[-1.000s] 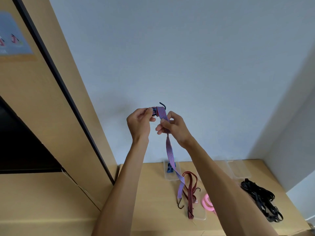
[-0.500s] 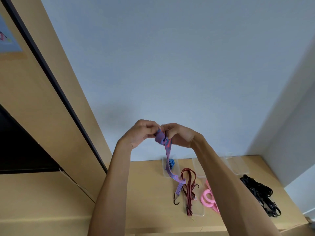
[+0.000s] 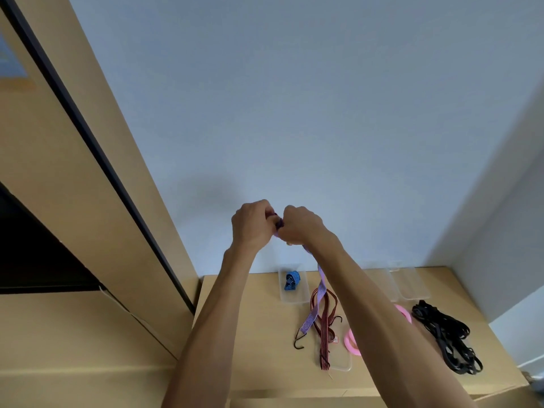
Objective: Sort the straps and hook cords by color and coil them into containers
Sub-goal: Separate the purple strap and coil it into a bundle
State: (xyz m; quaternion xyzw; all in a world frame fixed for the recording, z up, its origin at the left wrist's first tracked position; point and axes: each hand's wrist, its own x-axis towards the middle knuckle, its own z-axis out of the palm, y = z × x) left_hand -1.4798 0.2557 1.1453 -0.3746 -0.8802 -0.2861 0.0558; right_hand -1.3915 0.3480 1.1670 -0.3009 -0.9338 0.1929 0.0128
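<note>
Your left hand (image 3: 252,225) and your right hand (image 3: 300,226), both raised, grip the top of the purple hook cord (image 3: 314,311) with curled fingers. It hangs down to the table (image 3: 250,334), its hook near the dark red cord (image 3: 323,325).

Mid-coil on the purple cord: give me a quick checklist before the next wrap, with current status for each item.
1. Both hands on the coil: left hand and right hand grip the purple cord: ok.
2. Tail hangs free: it crosses over the red cord; snagging cannot tell.
3. End hook clear of others: ok.
4. Coil tightness: hidden by the fingers, cannot tell.
5. Empty container available: ok.
6. Blue cord already in its container: ok.
</note>
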